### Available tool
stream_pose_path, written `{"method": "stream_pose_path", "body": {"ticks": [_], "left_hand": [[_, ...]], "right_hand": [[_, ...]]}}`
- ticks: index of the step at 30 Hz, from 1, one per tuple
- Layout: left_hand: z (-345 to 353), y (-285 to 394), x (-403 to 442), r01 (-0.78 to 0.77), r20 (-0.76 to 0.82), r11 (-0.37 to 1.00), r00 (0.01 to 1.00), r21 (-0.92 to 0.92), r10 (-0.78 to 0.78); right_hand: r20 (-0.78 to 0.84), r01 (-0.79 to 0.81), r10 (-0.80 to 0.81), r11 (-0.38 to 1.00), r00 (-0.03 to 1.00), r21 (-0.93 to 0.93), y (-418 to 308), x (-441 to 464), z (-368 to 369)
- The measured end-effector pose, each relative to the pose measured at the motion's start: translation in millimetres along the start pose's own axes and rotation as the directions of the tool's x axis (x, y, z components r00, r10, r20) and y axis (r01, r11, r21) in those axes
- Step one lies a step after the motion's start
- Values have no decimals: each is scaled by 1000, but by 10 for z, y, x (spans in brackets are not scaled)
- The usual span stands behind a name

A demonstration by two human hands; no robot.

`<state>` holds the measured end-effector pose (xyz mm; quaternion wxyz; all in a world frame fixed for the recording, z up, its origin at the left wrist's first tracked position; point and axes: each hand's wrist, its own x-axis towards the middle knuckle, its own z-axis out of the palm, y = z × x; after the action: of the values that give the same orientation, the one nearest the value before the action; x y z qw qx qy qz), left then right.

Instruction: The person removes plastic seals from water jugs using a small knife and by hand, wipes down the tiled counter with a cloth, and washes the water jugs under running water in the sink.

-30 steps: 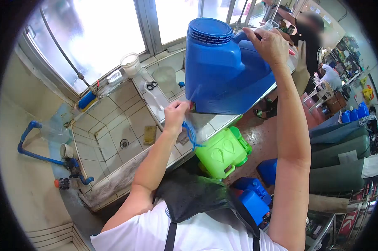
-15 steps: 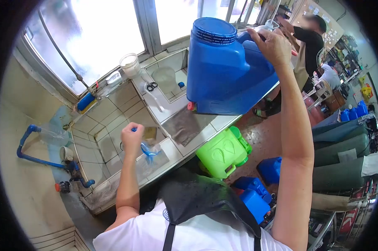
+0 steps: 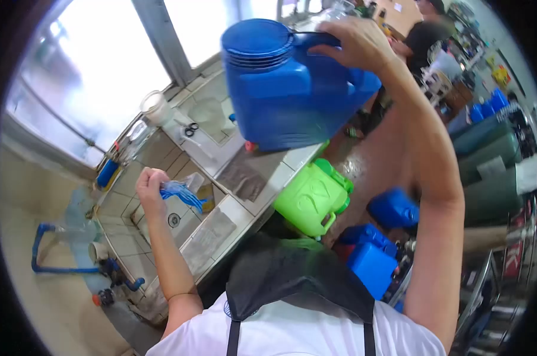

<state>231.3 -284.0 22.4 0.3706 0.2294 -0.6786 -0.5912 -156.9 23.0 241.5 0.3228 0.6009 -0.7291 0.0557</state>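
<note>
A big blue water jug [image 3: 274, 98] with a round blue screw lid [image 3: 256, 37] is upright at the counter's right end, its lower part slightly blurred. My right hand [image 3: 360, 44] is on the handle at its top, fingers curled over it. Near the jug's bottom corner a small red cap [image 3: 250, 145] shows. Over the sink my left hand [image 3: 152, 187] is closed on a crumpled clear and blue plastic film [image 3: 182, 193], which hangs out to the right of the fingers.
The tiled sink [image 3: 161, 160] has a round drain [image 3: 173, 220]. Black scissors [image 3: 190, 129] and a white tub [image 3: 154, 105] stand by the window. A green jug [image 3: 310, 199] and several blue jugs [image 3: 372, 270] are below the counter. A person [image 3: 423, 44] is at the far right.
My left hand has moved left and lifted the plastic film from the sink's front ledge. The jug and my right hand appear further left as the view turned.
</note>
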Motion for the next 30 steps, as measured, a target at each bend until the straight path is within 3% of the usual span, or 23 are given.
{"method": "stream_pose_path", "body": {"ticks": [1,3,5,6,7,9,10,11,13,14,15,17,19,23,25,27,29,30], "left_hand": [[53,25,68,-53,2,997,999,-59,53],[132,15,173,-73,53,990,995,-124,80],[198,-38,323,-157,72,981,983,-114,166],[292,-29,374,-140,112,982,982,-126,155],[384,0,413,-148,139,968,974,-205,178],[591,48,512,-130,199,945,961,-299,195],[700,67,561,-96,216,946,962,-311,168],[805,71,612,-64,230,945,962,-322,143],[1049,68,719,-48,353,936,918,-350,179],[1197,97,742,-36,372,959,917,-280,143],[1338,145,760,-28,388,979,915,-204,107],[1742,276,766,-26,446,980,888,-197,114],[2133,348,832,-60,554,998,830,-27,65],[3142,282,893,-240,596,965,793,111,128],[3657,176,912,-373,619,919,753,124,222],[4163,75,924,-371,674,920,713,129,193],[4686,-17,871,-577,683,800,652,166,329],[5158,-134,788,-598,716,785,620,166,321]], "right_hand": [[-75,101,-102,995,992,-21,65,-50,10],[115,-27,33,998,993,-49,-78,-183,-386],[-24,-11,15,985,1000,171,-176,-480,-707],[218,-253,273,961,937,-113,-179,-522,-758],[233,-283,307,950,923,-131,-141,-699,-787],[-20,-464,464,884,886,-63,-67,-1085,-879],[74,-597,605,796,793,-106,-31,-1249,-988],[80,-615,627,777,775,-131,-33,-1420,-1092],[151,-919,914,389,377,-62,-41,-1776,-1296],[103,-887,886,436,453,152,135,-2289,-1097],[103,-899,897,415,430,140,135,-2602,-1120],[282,-899,952,-16,121,438,77,-3064,-1155],[332,-836,943,-174,10,521,-61,-3454,-1073],[206,-765,937,-350,-283,541,-185,-4218,-591],[150,-712,918,-382,-368,590,-237,-4713,-205],[131,-610,844,-475,-520,634,-289,-5017,138],[90,-530,776,-505,-624,682,-300,-5305,483],[81,-474,710,-545,-699,691,-302,-5687,778]]}}
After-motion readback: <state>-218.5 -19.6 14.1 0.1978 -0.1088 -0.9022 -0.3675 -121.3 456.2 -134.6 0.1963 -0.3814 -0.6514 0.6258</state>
